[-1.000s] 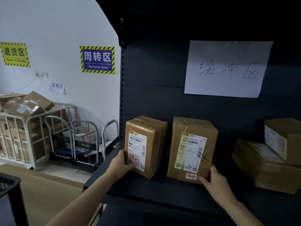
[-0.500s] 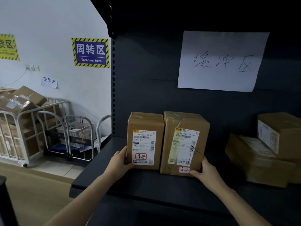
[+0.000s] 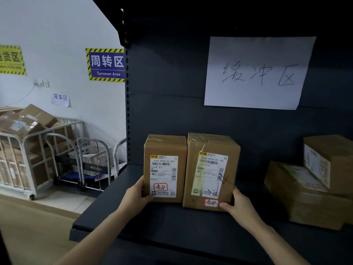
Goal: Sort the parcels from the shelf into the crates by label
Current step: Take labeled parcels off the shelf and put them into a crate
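Cardboard left parcel [image 3: 165, 169] in grip of left hand [image 3: 136, 196], right parcel [image 3: 211, 173] in right hand [image 3: 240, 204], fingers hidden behind.

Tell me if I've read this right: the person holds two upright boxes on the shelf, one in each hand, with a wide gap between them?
Not quite. The head view shows no gap: the left box and right box stand flush against each other. The rest holds: both are upright on the shelf, the left hand holding one, the right hand the other.
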Motion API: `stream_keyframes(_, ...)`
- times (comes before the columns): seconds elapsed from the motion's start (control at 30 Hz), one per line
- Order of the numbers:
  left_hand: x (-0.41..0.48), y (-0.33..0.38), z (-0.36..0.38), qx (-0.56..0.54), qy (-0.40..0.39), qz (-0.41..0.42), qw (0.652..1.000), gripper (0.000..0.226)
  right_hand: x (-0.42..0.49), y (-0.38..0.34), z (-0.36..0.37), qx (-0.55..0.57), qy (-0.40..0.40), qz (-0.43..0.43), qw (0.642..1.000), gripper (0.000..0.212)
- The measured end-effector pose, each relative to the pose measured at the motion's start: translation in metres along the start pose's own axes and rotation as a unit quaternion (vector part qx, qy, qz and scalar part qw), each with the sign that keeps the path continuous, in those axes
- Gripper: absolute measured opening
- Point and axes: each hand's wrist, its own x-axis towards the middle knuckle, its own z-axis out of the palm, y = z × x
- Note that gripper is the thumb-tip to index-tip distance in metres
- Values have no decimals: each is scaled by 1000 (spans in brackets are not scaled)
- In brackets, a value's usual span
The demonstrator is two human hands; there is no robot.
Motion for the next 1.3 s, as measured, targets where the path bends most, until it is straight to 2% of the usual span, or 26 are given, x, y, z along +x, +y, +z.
stream_keyframes(0.13, -3, 2, -6, -3, -1, -1, 1000, 41, -1, -5, -10, -8, -11, -17, 1000, 55)
stream_keyframes(0.5, -36, 17, -19, -86, -11, -16, 996, 40, -16, -13, -26, 9, -43, -52, 998, 46)
stream_keyframes(0.83, -99, 38, -43, -77, 63, -32, 995, 39, -36, -32, -28, 50, -91, -103, 989, 44)
stream_keyframes(1.1, -170, 37, -73, -61, 146, -77, 984, 38, -46, -56, 10, 109, -169, -152, 968, 22)
stream_keyframes(1.3, -216, 34, -99, -46, 200, -113, 972, 36, -55, -81, 40, 137, -220, -199, 945, 19)
